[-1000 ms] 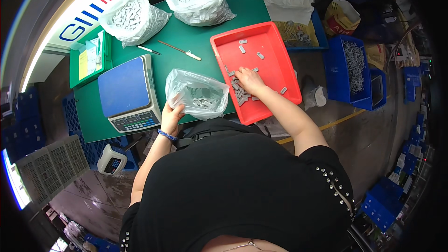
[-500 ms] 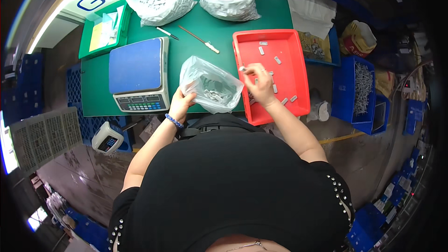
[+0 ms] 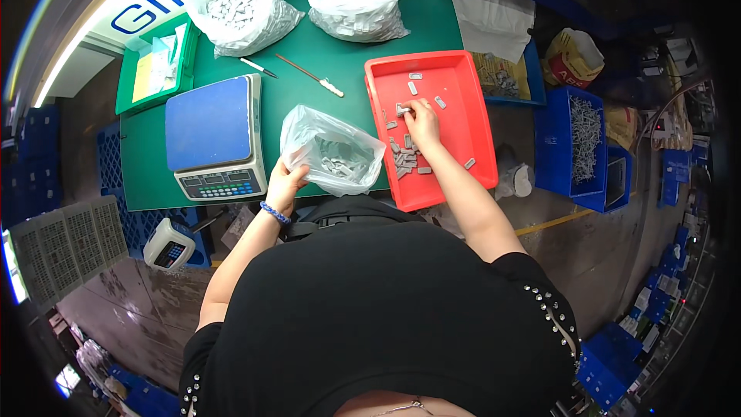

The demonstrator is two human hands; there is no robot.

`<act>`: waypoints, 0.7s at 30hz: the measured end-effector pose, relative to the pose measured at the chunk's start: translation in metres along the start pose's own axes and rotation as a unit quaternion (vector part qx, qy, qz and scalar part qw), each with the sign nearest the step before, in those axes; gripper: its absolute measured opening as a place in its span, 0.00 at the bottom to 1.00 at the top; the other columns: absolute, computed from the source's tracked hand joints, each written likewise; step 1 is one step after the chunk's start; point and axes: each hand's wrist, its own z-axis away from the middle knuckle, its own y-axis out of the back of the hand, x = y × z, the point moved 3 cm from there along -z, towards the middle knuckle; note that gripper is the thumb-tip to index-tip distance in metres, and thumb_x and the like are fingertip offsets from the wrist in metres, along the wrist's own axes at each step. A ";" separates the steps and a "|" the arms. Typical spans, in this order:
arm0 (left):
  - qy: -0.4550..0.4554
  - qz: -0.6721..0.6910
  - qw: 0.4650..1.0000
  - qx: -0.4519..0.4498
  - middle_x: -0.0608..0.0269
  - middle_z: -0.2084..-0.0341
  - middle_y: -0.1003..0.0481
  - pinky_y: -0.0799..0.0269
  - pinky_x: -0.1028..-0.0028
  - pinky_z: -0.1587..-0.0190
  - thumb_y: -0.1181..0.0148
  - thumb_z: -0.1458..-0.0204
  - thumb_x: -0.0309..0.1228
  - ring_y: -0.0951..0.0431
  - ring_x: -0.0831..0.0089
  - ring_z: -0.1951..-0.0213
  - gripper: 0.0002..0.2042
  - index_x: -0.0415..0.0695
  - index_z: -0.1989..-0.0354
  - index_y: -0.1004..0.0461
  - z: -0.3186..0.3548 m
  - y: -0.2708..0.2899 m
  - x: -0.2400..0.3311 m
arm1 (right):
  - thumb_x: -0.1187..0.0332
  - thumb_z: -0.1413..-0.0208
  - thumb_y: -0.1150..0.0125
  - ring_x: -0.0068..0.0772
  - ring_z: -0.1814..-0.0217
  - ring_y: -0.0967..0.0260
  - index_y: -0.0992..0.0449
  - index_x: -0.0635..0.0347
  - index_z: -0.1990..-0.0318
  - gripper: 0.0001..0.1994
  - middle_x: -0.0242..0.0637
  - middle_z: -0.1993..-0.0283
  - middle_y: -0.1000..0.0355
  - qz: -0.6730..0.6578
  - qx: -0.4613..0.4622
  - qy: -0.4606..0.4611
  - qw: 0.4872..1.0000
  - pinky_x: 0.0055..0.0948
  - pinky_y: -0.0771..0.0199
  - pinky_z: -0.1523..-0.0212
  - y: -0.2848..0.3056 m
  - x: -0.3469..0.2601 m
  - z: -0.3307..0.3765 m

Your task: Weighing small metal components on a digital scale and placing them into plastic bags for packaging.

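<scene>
Red plastic is under my right hand (image 3: pixel 421 120): I am reaching into the tray (image 3: pixel 463 77) and pinching one of the small grey parts (image 3: pixel 401 109) between thumb and fingertips, near the tray's middle. More parts (image 3: pixel 404 156) are lying in a loose cluster just below my hand, with a few strays scattered toward the far end and the right wall. My left hand (image 3: pixel 285 181) is gripping the near edge of the clear bag (image 3: pixel 333 150), fingers closed on the plastic, holding its mouth up on the green mat (image 3: pixel 309 100) between the tray and the scale (image 3: pixel 212 139). Some grey parts are already sitting in the bag. I judge I am partway through gathering parts from tray to bag, at the picking step. The next move, as I read it, calls for carrying this pinch left over the tray wall and letting go inside the bag's mouth, while my left hand is keeping that mouth wide.
</scene>
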 end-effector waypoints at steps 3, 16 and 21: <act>0.012 -0.009 1.000 -0.016 0.68 0.53 0.31 0.36 0.68 0.53 0.41 0.53 0.29 0.32 0.74 0.53 0.25 0.50 0.44 0.38 -0.002 0.000 0.000 | 0.75 0.56 0.39 0.40 0.65 0.29 0.27 0.61 0.65 0.09 0.41 0.67 0.31 0.086 -0.005 -0.001 0.996 0.35 0.28 0.64 -0.017 0.021 -0.006; -0.004 0.015 1.000 -0.024 0.67 0.55 0.31 0.33 0.72 0.55 0.43 0.53 0.26 0.31 0.74 0.54 0.24 0.47 0.44 0.37 -0.004 -0.001 -0.001 | 0.82 0.58 0.42 0.28 0.69 0.31 0.34 0.63 0.68 0.10 0.37 0.67 0.32 -0.188 0.033 0.098 0.977 0.22 0.29 0.68 0.012 -0.078 0.007; -0.015 0.025 1.000 0.003 0.67 0.59 0.29 0.32 0.82 0.67 0.44 0.52 0.26 0.28 0.80 0.64 0.21 0.44 0.48 0.37 -0.002 -0.005 0.003 | 0.77 0.60 0.39 0.36 0.64 0.32 0.31 0.62 0.65 0.12 0.40 0.64 0.34 -0.071 -0.157 0.285 0.943 0.30 0.29 0.64 0.006 -0.148 0.039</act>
